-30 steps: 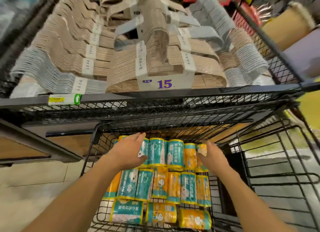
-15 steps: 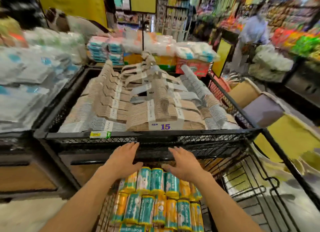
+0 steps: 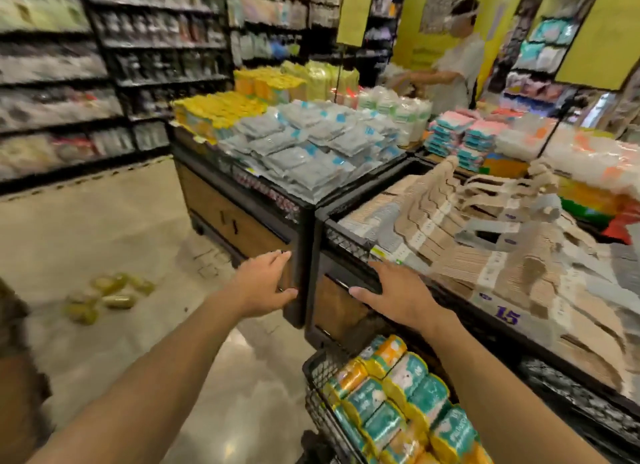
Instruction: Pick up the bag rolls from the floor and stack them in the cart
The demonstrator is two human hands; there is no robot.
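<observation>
Several teal and yellow bag rolls (image 3: 398,404) lie stacked in the black wire cart (image 3: 317,370) at the bottom right. A small, blurred pile of yellow-green bag rolls (image 3: 104,295) lies on the floor at the left. My left hand (image 3: 265,283) is held out in the air, empty, fingers apart, above the floor and to the upper left of the cart. My right hand (image 3: 391,290) is also empty and spread, above the cart's far end, in front of the display bins.
Black display bins stand close ahead: one with grey packets (image 3: 304,152), one with bundled hangers (image 3: 467,231) marked 15. Tall shelves (image 3: 104,65) line the left. A person (image 3: 453,68) stands behind the bins. The beige floor (image 3: 104,228) stretches to the left.
The view has swung up and left, away from the cart, bringing the floor and its pile of rolls into sight. Both hands have lifted off the stacked rolls and stayed empty.
</observation>
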